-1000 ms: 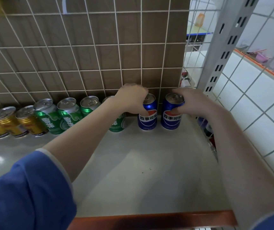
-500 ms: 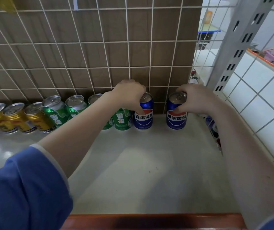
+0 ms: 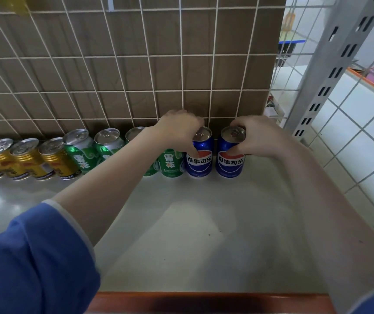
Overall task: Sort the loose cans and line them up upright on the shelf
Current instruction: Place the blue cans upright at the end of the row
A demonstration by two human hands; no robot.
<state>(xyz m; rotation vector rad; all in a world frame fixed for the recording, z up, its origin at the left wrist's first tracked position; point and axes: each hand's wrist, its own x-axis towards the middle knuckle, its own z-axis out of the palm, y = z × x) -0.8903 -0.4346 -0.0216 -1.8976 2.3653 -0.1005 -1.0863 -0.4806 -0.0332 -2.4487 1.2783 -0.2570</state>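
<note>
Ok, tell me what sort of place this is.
Most likely a small shop or a mock-up of one: a retail-style shelf with a wire grid back and a slotted metal upright, with drink cans in a row by brand: gold cans, green cans, blue cans.

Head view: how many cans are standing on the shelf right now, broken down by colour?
Gold cans: 4 (the leftmost is cut off by the frame edge)
Green cans: 4 (two partly hidden behind the left arm and hand)
Blue cans: 2 (left hand grips one, right hand the other)
Total: 10
</note>
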